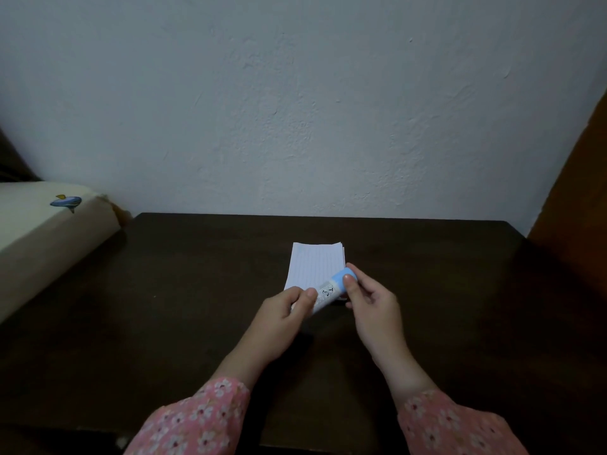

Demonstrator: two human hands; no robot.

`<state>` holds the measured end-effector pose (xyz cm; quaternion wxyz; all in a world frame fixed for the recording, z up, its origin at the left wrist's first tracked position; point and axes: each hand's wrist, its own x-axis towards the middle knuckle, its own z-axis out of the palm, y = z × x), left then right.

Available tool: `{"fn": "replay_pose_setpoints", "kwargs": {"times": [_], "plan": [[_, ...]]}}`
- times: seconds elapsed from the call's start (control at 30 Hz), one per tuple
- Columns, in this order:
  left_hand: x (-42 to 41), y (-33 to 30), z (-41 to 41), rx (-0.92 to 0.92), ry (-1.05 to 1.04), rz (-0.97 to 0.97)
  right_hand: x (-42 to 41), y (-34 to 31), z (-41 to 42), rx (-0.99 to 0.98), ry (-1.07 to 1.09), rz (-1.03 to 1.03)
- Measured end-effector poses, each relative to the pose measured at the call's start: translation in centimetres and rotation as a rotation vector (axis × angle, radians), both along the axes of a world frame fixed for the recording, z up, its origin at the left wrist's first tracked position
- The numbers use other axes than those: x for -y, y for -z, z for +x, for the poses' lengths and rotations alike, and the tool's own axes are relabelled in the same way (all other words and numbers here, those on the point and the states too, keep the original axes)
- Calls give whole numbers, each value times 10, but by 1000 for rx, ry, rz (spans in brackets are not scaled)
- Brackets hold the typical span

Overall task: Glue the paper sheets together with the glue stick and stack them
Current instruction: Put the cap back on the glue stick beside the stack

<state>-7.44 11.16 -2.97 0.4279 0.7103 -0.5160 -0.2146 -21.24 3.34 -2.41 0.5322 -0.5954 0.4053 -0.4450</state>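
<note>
Centrally, just below mid-frame, both hands hold the glue stick [330, 292] above the dark surface [197, 274]. Left hand [285, 311] grip: fingers curled round the white body at its lower-left end. Right hand [371, 303] grip: thumb and fingers pinching the blue cap [345, 279] at the upper-right end. Stick tilted, cap end higher in frame. Cap on; no gap visible between cap and body. Stack of lined paper sheets [315, 264] lies flat on the surface directly behind the stick, its near edge hidden by stick and hands. Pink floral sleeves [203, 418] at lower frame. Cream pillow [49, 231] at left edge.
</note>
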Motion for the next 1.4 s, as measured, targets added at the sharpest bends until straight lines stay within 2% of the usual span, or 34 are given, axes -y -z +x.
{"fn": "replay_pose_setpoints", "kwargs": {"times": [0.2,0.6,0.73,0.87,0.93,1.07,1.17,1.3,1.4], "plan": [[0,-1,0,53,-42,-19,-1,4,1,-82,22,-28],[-3,-6,8,102,-20,-53,4,4,3,53,69,67],[-2,-4,13,-40,21,-10,3,2,0,68,93,86],[-2,-5,21,-201,41,64,3,0,-2,69,-28,55],[-3,-5,23,-240,47,93,3,0,-6,81,-96,-5],[-4,-8,25,-359,10,118,2,3,-9,-18,-197,-146],[-7,-8,26,-292,4,100,1,7,-5,-93,-128,-159],[-7,-11,22,-89,-45,60,-1,12,0,-124,-60,-152],[-8,-14,19,41,-38,31,-1,14,0,-224,-31,-188]]}}
